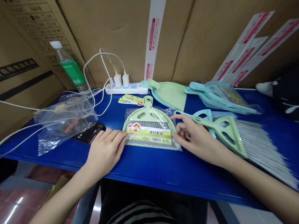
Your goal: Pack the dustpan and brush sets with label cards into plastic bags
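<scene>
A light green dustpan and brush set (149, 119) lies flat before me in a clear plastic bag, its handle pointing away. Grey bristles show above a printed label card (149, 134) with red mushrooms. At the set's left edge, my left hand (107, 146) has its fingers together, gripping the bag's side. My right hand (190, 133) holds the opposite edge between thumb and index finger, its other fingers curled. Close by on the right, loose brushes in green (230, 137) and light blue (205, 115) lie with their bristles pointing right.
Behind are loose dustpans (171, 91) and bagged light blue ones (224, 96). Spare label cards (131, 99) lie near a white power strip (137, 90) with cables. To the left are a plastic bag (58, 133), a phone (90, 133) and a bottle (72, 70). Cardboard boxes (116, 34) wall the back.
</scene>
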Action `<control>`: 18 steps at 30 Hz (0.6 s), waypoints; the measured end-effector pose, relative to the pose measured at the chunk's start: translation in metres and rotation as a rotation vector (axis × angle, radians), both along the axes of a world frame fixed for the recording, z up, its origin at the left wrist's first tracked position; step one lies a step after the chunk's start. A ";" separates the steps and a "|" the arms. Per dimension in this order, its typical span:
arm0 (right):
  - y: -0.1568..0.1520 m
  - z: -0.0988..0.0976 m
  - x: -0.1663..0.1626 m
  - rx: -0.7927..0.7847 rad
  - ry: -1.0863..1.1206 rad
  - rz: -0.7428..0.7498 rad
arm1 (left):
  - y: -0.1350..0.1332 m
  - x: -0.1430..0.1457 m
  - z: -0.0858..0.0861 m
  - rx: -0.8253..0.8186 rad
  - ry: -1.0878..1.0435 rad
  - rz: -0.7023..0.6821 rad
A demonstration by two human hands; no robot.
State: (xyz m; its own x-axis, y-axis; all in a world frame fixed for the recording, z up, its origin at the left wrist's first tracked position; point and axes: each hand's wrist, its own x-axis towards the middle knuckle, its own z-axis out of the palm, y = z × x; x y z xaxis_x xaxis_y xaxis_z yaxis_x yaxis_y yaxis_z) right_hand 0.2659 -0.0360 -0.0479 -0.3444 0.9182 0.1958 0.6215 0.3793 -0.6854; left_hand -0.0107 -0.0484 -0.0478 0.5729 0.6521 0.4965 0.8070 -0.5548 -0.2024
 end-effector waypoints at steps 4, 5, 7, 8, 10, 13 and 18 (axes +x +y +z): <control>-0.002 0.006 0.003 0.023 -0.024 0.020 | 0.000 0.000 0.000 0.001 -0.028 -0.015; -0.003 0.008 0.004 0.042 -0.033 0.008 | 0.000 0.000 -0.001 -0.002 -0.026 -0.013; -0.004 0.013 0.006 0.090 -0.072 -0.013 | 0.000 0.000 -0.001 -0.005 -0.012 -0.002; -0.004 0.014 0.006 0.113 -0.100 -0.015 | -0.001 0.000 -0.002 -0.002 -0.003 0.003; -0.006 0.016 0.006 0.148 -0.154 0.001 | 0.000 0.000 -0.002 0.002 0.016 0.010; -0.007 0.014 0.004 0.168 -0.184 0.022 | 0.000 0.000 -0.003 -0.012 0.027 0.023; -0.004 0.011 0.002 0.044 -0.126 0.054 | 0.002 -0.001 -0.004 -0.023 0.024 0.005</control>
